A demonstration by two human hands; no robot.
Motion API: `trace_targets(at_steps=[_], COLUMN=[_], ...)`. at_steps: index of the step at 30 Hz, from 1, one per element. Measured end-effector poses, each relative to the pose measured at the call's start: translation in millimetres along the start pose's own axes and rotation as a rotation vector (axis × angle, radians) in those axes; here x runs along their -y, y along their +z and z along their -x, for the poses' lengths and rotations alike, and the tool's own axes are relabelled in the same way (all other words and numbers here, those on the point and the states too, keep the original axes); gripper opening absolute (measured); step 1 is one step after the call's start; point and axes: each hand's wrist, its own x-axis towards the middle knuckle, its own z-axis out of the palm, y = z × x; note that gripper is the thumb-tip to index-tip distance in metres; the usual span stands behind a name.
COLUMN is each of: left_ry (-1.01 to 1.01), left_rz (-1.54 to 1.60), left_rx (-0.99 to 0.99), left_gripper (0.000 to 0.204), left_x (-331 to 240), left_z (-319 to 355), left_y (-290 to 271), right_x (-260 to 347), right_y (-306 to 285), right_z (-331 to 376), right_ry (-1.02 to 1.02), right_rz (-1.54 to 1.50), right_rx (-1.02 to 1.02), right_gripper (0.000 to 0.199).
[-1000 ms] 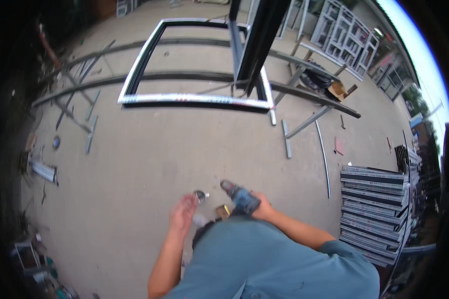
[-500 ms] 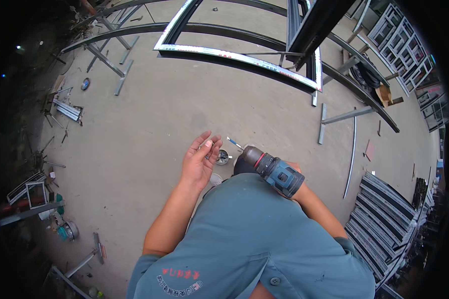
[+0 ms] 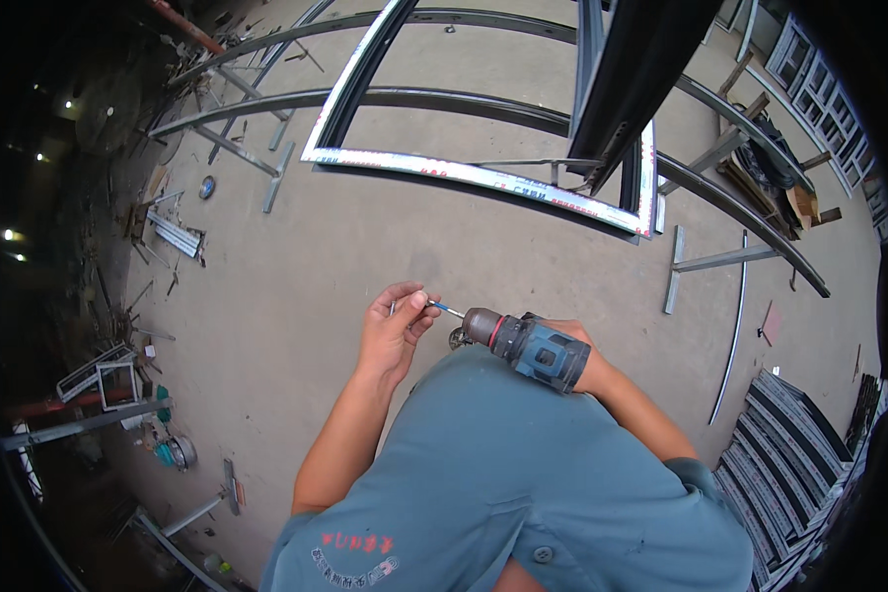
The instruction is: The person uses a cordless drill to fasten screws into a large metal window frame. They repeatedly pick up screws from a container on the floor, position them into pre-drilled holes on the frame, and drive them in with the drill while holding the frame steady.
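Left hand [image 3: 393, 331] pinches the bit [image 3: 447, 310] at the chuck of the blue cordless drill [image 3: 528, 342], which the right hand [image 3: 574, 340] clenches above the concrete floor [image 3: 296, 286]. Bit apparently not seated yet; aluminium window frame [image 3: 483, 178] on its stands remains untouched.

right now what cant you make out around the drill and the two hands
- Right hand, head view: mostly hidden behind the blue drill; its grip cannot be judged.
- Bit tip, head view: covered by the left hand fingertips; too small to tell its type.
- Small dark object under the chuck: partly hidden, unidentifiable.
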Motion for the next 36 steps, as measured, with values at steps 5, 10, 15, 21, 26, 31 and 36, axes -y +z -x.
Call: trace_targets(at_steps=[5, 10, 15, 21, 26, 31, 36], left_ry=[0.023, 0.016, -0.085, -0.308, -0.462, -0.272, 0.068], left_rz=[-0.157, -0.36, -0.314, -0.2, -0.339, -0.486, -0.467], left_rx=[0.005, 0.112, 0.271, 0.518, 0.48, 0.761, 0.815], left_gripper=[0.037, 0.034, 0.026, 0.022, 0.04, 0.042, 0.031], left_x=[-11.0, -22.2, -35.5, -45.7, -85.3, -116.2, -121.0], left_z=[-19.6, -43.3, -84.1, -150.8, -221.8, -280.4, -281.9], left_y=[38.5, 60.9, 81.3, 108.4, 141.6, 230.3, 338.8], right_x=[-8.8, -12.5, -14.3, -24.0, -28.0, -16.2, -21.8], right_y=[-35.1, -50.8, -42.4, -20.3, 14.6, 39.6, 35.1], right_z=[-2.6, 2.3, 1.1, 0.6, -21.1, -54.5, -84.4], right_ry=[0.02, 0.038, 0.038, 0.217, 0.28, 0.504, 0.385], right_rz=[-0.021, 0.017, 0.033, 0.089, 0.369, 0.411, 0.341], right_rx=[-0.002, -0.07, -0.33, -0.645, -0.979, -1.245, -1.414], right_gripper=[0.026, 0.026, 0.028, 0.028, 0.026, 0.024, 0.024])
